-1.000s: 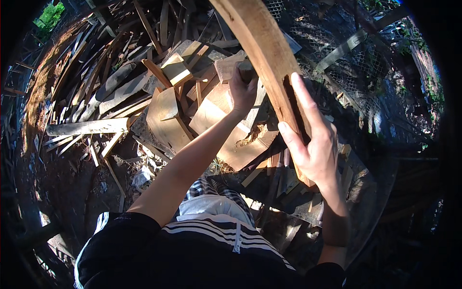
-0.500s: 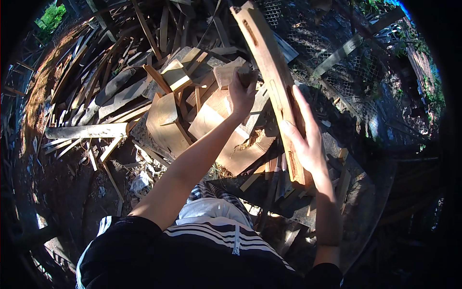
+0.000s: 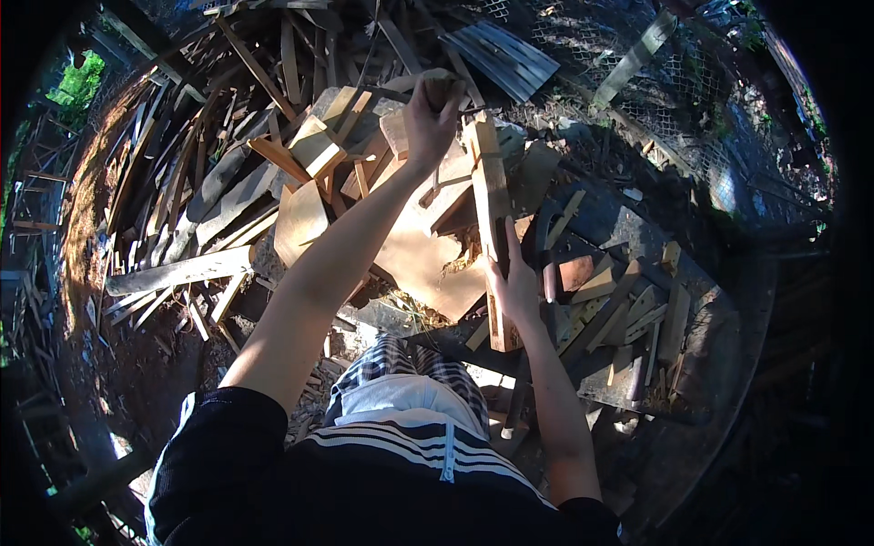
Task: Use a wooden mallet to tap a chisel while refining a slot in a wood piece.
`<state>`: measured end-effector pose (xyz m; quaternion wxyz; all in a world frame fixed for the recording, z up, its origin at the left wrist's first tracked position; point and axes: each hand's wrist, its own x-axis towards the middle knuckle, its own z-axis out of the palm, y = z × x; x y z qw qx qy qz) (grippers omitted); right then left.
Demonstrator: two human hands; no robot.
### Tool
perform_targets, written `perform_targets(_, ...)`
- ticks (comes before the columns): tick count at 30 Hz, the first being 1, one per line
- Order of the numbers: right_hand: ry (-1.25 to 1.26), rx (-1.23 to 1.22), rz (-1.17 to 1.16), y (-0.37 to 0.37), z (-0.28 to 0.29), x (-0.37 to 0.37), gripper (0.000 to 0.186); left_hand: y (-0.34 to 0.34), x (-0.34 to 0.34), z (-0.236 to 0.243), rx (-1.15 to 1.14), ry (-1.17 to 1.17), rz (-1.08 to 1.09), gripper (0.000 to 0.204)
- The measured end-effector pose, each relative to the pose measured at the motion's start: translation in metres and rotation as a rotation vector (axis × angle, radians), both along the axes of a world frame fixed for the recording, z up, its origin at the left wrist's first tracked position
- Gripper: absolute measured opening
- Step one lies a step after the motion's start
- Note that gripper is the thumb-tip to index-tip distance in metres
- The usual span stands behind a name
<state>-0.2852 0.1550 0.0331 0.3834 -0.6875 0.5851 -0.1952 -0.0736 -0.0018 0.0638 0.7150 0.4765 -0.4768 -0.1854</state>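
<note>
Near the top centre, my left hand (image 3: 430,123) is closed round the dark handle of a tool (image 3: 440,91); the rest of that tool is hard to make out. My right hand (image 3: 512,280) grips the lower part of a long squared wooden piece (image 3: 487,182), fingers along its side. That piece points away from me, its far end just right of my left hand. Under and beside it lie broad pale wood blocks (image 3: 414,264), one with a rough, splintered hollow.
Piles of scrap sticks and boards (image 3: 182,200) surround the work spot on the left, with more offcuts (image 3: 619,318) at right. A corrugated sheet (image 3: 501,59) lies at the back, beside wire mesh (image 3: 678,136) and a weathered post (image 3: 633,59).
The long piece and my right hand have moved left and down from a raised position, among the pale blocks. My left hand has risen slightly in the picture, still gripping the handle.
</note>
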Motion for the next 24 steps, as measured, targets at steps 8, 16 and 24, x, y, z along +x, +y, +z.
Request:
perform_targets(8, 0.000, -0.043, -0.013, -0.003, -0.033, -0.005, 0.078, 0.023, 0.022, -0.010, 0.040, 0.501, 0.106, 0.021)
perform_targets(16, -0.018, -0.104, -0.035, 0.000, -0.049, 0.002, 0.078, 0.029, 0.055, -0.097, 0.249, 0.874, 0.538, 0.028)
perform_targets(24, -0.060, -0.001, -0.041, 0.001, -0.033, 0.009, 0.076, 0.035, 0.059, -0.017, 0.054, 0.895, 0.232, 0.024)
